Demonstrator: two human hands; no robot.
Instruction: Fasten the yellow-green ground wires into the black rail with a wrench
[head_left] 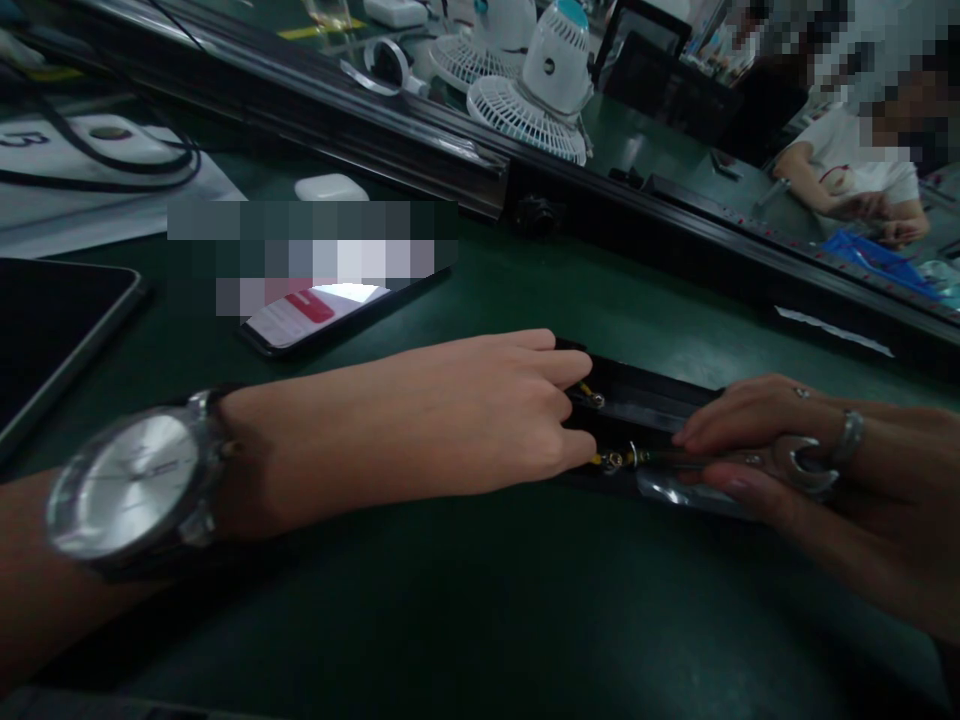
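My left hand (pixel 517 420) reaches across the bench with its fingers curled over the near end of a long black part (pixel 652 385); the fingertips and thumb are hidden. Small brass-coloured fittings (pixel 616 459) with thin rings show just beyond its fingers. In my right hand (pixel 832 440), a metal open-ended wrench (pixel 784 460) is pinched between thumb and fingers. Its open jaw points back toward my right palm, and its other end reaches toward the lower fitting. Whether it touches that fitting, I cannot tell. Clear plastic film (pixel 686 493) lies along the part's near side.
On the green bench (pixel 450 590), a lit phone (pixel 322 315), a white case (pixel 331 188) and a dark tablet (pixel 60 340) lie to the left. A black rail (pixel 705 225) crosses behind. White fans (pixel 555 70) and a seated person (pixel 847 165) are beyond it.
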